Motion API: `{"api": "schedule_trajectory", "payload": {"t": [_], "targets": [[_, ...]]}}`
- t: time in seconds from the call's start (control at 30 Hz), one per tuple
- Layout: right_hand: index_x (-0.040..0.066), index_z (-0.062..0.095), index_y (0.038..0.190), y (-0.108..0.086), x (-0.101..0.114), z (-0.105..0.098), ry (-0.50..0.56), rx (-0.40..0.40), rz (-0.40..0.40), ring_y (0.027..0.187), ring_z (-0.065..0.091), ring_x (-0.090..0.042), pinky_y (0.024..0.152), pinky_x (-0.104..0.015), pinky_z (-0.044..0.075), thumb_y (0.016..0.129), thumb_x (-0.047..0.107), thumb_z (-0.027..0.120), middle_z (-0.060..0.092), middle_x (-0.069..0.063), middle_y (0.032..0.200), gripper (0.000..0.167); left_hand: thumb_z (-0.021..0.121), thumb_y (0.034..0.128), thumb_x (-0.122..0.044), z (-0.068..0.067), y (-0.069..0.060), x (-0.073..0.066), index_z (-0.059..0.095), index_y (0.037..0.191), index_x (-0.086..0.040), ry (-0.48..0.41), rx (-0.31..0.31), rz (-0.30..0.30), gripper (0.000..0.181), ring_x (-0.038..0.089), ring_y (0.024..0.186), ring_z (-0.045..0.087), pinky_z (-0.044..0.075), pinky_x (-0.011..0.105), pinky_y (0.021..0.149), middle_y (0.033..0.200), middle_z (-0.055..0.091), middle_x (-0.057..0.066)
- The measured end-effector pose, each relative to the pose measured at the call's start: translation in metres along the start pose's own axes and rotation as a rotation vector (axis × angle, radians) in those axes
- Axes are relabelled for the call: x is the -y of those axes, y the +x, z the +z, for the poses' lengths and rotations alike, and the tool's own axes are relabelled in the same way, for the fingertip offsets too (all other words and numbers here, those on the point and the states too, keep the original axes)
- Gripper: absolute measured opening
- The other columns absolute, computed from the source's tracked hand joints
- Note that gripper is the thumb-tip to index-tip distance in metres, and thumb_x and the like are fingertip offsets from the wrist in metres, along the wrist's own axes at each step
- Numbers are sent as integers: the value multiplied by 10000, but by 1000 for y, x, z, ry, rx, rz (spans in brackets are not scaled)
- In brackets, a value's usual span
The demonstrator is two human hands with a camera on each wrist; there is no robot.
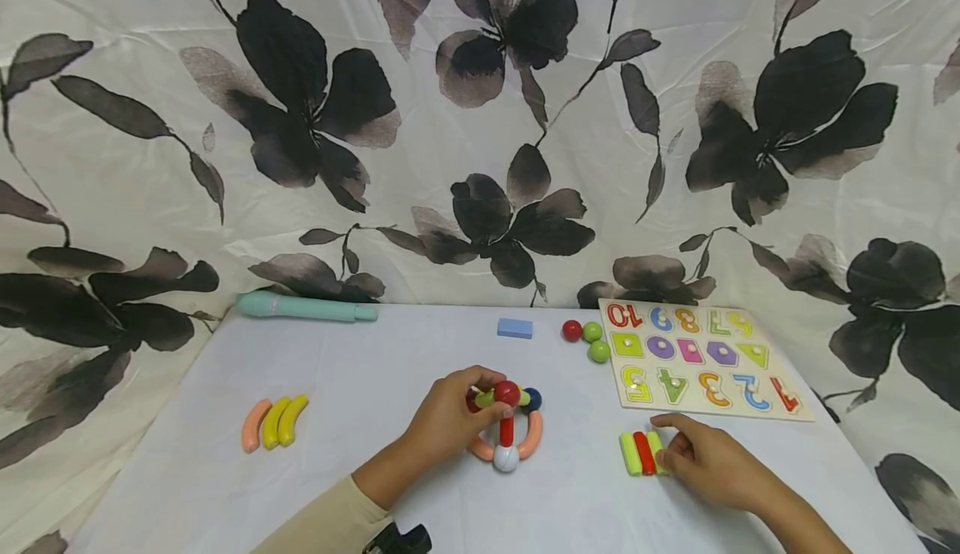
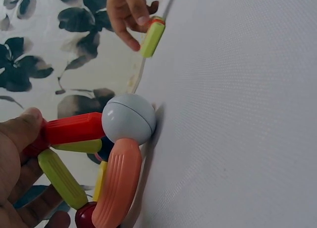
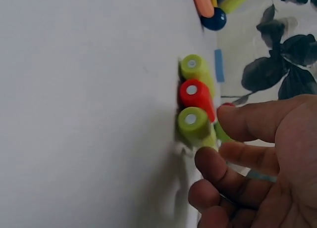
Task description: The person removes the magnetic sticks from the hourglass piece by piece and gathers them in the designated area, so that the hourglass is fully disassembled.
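My left hand (image 1: 446, 416) holds the red ball (image 1: 507, 392) at the top of a small stick-and-ball toy structure. A red stick (image 1: 507, 431) slopes from it to a white ball (image 1: 506, 458) on the table. Curved salmon sticks (image 2: 119, 181) form the base, with a dark blue ball (image 1: 532, 399) at the back right. My right hand (image 1: 708, 464) is beside a row of three short sticks, thumb and fingers apart around the nearer green stick (image 3: 194, 123). A red stick (image 3: 194, 93) and another green stick (image 3: 194, 66) lie alongside, silver discs in their ends.
Curved salmon and yellow sticks (image 1: 274, 423) lie at left. At the back are a mint-green tube-like object (image 1: 307, 307), a blue block (image 1: 515, 328), and red and green balls (image 1: 592, 331). A number-and-shape puzzle board (image 1: 697, 400) lies at right, before a floral cloth.
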State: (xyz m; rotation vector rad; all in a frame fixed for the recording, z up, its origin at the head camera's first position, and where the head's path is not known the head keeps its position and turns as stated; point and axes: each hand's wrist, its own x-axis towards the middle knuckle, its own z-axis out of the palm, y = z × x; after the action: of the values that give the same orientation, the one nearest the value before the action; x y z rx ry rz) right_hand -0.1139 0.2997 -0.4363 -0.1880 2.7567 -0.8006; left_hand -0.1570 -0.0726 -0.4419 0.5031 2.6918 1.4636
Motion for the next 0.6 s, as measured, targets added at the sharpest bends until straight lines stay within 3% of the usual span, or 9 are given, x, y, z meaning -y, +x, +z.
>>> {"api": "schedule_trajectory", "payload": {"t": [0.23, 0.47, 0.6], "targets": [[64, 648, 1303, 16, 27, -5, -50, -79, -32, 683, 507, -135, 587, -275, 426, 950, 175, 723, 548, 38, 777, 377, 838, 870, -304, -2, 0, 1, 697, 1234, -169, -15, 11, -4, 413, 211, 946, 612, 535, 305, 791, 1126, 700, -74], [94, 675, 1283, 33, 65, 1, -77, -141, -163, 876, 575, -128, 811, -385, 522, 957, 221, 741, 632, 78, 922, 357, 803, 912, -237, -7, -1, 3, 681, 1283, -168, -6, 61, 27, 397, 223, 1054, 630, 544, 368, 906, 1186, 700, -66], [116, 681, 1284, 40, 88, 9, -77, -163, -210, 979, 610, -158, 870, -419, 530, 947, 233, 758, 669, 56, 1017, 365, 732, 962, -121, -10, -1, 6, 666, 1322, -134, 18, 90, 64, 367, 218, 1100, 632, 540, 405, 945, 1211, 703, -16]]}}
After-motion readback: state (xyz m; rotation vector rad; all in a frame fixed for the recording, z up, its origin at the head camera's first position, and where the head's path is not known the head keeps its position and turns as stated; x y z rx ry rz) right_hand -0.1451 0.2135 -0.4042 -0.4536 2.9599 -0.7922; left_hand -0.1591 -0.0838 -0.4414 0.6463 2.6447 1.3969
